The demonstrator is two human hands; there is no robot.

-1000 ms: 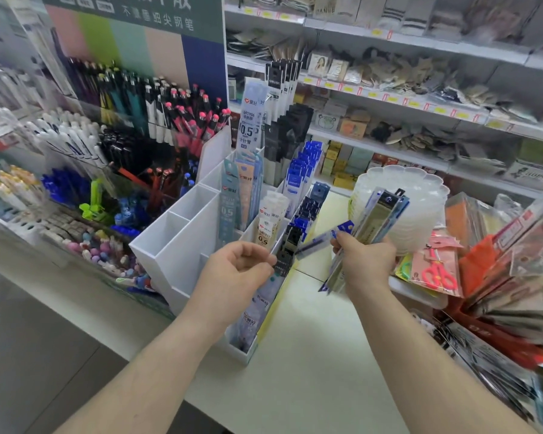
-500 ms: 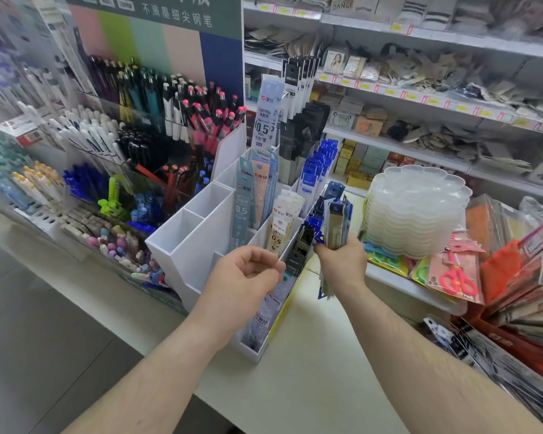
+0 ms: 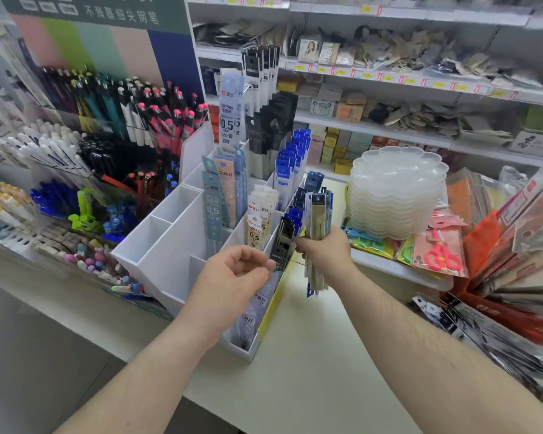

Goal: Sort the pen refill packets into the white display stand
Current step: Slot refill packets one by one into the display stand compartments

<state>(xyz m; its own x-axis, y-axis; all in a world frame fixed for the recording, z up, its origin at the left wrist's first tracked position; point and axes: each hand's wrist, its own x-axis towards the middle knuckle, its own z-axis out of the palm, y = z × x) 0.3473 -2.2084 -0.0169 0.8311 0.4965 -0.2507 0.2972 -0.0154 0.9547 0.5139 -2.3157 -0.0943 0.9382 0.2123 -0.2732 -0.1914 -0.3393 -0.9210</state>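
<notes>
The right hand grasps a bundle of refill packets around its middle, held upright just at 3 o'clock of the white stand, beside its right compartments. The left hand hovers at the stand's front with fingers loosely curled and holds nothing. The packets look light, thin, a little bendy and slippery, so I judge a firm pinch at mid-length keeps them from fanning out.

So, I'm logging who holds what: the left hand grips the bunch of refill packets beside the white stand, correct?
Not quite. The head view shows the right hand gripping the bunch of refill packets beside the white stand; the left hand holds none.
</notes>
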